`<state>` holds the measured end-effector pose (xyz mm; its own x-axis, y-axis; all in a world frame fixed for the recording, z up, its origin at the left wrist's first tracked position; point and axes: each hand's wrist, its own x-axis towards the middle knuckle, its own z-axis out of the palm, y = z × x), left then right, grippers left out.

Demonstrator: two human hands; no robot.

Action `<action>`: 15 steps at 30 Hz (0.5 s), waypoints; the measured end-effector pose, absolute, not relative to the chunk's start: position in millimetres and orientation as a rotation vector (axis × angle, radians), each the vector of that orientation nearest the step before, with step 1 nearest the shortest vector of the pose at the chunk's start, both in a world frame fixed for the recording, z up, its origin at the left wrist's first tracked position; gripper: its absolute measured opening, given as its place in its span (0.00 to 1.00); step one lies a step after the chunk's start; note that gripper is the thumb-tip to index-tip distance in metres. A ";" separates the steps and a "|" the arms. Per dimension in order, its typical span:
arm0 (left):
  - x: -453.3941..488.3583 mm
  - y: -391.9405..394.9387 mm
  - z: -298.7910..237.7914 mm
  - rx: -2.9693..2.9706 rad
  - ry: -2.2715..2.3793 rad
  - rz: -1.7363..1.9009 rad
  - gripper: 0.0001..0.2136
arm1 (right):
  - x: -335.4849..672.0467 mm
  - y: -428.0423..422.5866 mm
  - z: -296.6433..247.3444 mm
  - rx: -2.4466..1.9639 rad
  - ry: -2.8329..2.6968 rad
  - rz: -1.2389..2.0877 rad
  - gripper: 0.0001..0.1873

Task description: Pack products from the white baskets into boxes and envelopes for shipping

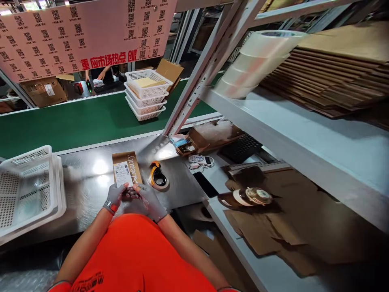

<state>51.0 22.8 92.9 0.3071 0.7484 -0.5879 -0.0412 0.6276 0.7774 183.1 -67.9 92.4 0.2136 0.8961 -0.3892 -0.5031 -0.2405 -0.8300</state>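
Observation:
A small brown cardboard box [138, 172] with "beauty" printed in white lies on the metal worktop. On its top is a white shipping label [122, 172] with print and a barcode. My left hand [116, 194], in a thin grey glove with a watch at the wrist, grips the near edge of the box, thumb by the label's lower edge. My right hand [148, 199], gloved likewise, closes on the same edge beside it, fingers curled. Right of the box sits a tape dispenser [158, 176], orange and black, with a tape roll.
White baskets stand at left [57, 190] and stacked [147, 101] on the green conveyor [91, 125]. A phone [206, 184], jar [258, 195] and flat cardboard [258, 231] lie right. The upper shelf [291, 129] holds tape rolls [258, 61]. A co-worker's hands [101, 75] show beyond.

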 end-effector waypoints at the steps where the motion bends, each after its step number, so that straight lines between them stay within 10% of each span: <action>1: 51.2 23.0 92.6 0.754 1.152 0.582 0.15 | 183.2 -67.5 91.4 -1.195 -0.450 1.386 0.29; 11: 37.0 31.0 97.4 1.383 1.320 0.720 0.19 | 184.1 -57.5 82.5 -1.298 -0.452 1.266 0.26; 15: 29.9 33.4 107.5 1.606 0.999 0.683 0.07 | 181.7 -54.8 85.5 -1.339 -0.569 1.216 0.27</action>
